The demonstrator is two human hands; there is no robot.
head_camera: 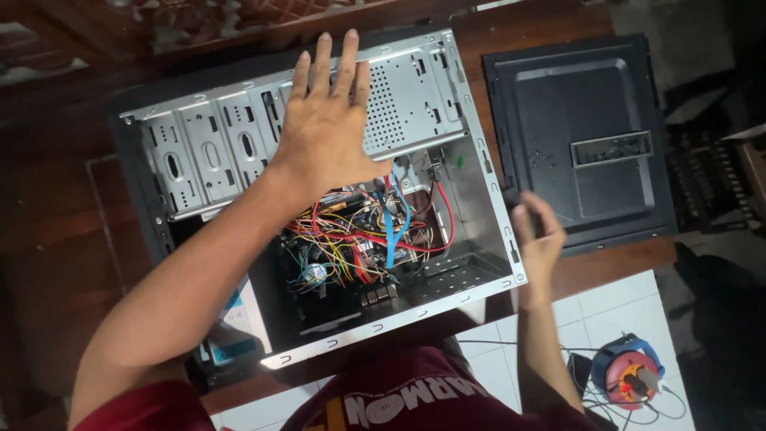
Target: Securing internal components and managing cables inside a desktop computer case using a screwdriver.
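An opened desktop computer case point(199, 152) lies on its side on a wooden table point(56, 239), showing grey metal drive bays and a tangle of red, yellow, black and blue cables point(363, 235). My left hand point(327, 120) hovers flat over the drive cage, fingers spread, holding nothing. My right hand point(538, 235) sits at the case's right edge, fingers loosely curled, touching the corner of a black side panel point(582, 104) that lies flat beside the case. Whether it grips the panel is unclear.
A small metal plate point(610, 148) rests on the black panel. On the white tiled floor point(622, 307) at lower right lies a blue and red cable reel point(630, 371) with black cords. Dark clutter stands at the far right.
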